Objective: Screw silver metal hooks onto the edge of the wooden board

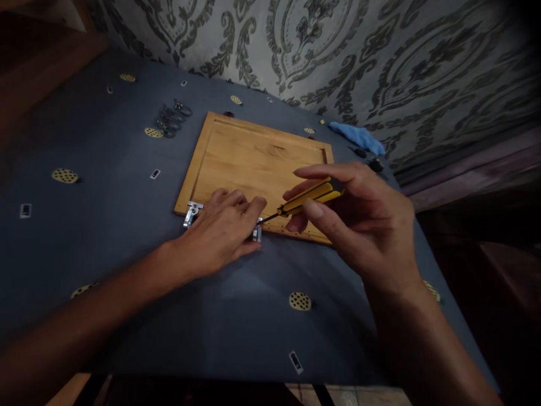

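Note:
A wooden panel (253, 152) with a raised frame lies on the dark blue-grey cloth. Along its near edge sit two metal hinges: the left hinge (193, 214) is fully exposed, while the right hinge (257, 233) is partly covered by my left hand (226, 225). That hand rests on the panel's edge, its index finger and thumb on either side of the right hinge. My right hand (359, 214) holds a screwdriver (306, 200) by its yellow-and-black handle, fingers loosely around it. The shaft slants down left, its tip at the right hinge.
Several dark metal pieces (171, 118) lie in a group beyond the panel's left side. A blue cloth (358, 137) and a black object (374, 163) are near the far right edge. Patterned wallpaper (313, 39) backs the table; wooden furniture (46, 73) stands at left.

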`<state>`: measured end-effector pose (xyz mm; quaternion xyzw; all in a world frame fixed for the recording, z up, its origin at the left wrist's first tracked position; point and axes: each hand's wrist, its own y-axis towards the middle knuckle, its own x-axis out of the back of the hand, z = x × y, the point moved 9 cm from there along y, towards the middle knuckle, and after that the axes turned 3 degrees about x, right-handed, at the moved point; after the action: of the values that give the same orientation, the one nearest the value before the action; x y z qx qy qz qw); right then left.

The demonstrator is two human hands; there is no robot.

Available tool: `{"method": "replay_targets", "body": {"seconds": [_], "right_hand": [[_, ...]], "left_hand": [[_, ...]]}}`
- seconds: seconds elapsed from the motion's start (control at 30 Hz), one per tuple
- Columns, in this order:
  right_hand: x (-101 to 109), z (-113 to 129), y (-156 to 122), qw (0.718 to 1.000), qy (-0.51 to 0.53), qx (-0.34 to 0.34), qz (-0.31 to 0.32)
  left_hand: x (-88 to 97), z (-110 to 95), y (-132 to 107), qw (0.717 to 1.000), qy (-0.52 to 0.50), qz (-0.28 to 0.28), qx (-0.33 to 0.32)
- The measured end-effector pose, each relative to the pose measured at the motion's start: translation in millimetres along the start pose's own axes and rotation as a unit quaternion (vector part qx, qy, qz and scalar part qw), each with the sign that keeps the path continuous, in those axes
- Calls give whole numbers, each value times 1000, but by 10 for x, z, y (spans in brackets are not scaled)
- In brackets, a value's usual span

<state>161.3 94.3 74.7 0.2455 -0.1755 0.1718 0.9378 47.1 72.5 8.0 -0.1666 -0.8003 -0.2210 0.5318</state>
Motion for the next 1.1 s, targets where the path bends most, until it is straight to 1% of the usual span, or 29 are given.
{"method": "replay_targets", "body": {"seconds": [0.1,0.27,0.47,0.67,0.9,1.0,1.1], "right_hand": [[17,45,-64,1000,-16,6,12],[33,84,-72,999,-23,24,-6],[18,79,-35,999,-23,38,-27],[25,21,-14,997,-59,22,-43],[62,15,-7,995,-54,28,-78],[60,14,-8,995,-52,32,-78],[69,21,-48,993,-75,48,-83]], "left_hand": [[13,7,-6,1000,-7,-4,3],[10,10,-1,1000,-8,10,11],[6,8,5,1000,-4,12,7],[16,1,0,1000,-4,-1,-2],[11,-2,9,1000,3,12,6],[12,2,6,1000,2,11,4],[3,8,3,1000,5,13,7]]}}
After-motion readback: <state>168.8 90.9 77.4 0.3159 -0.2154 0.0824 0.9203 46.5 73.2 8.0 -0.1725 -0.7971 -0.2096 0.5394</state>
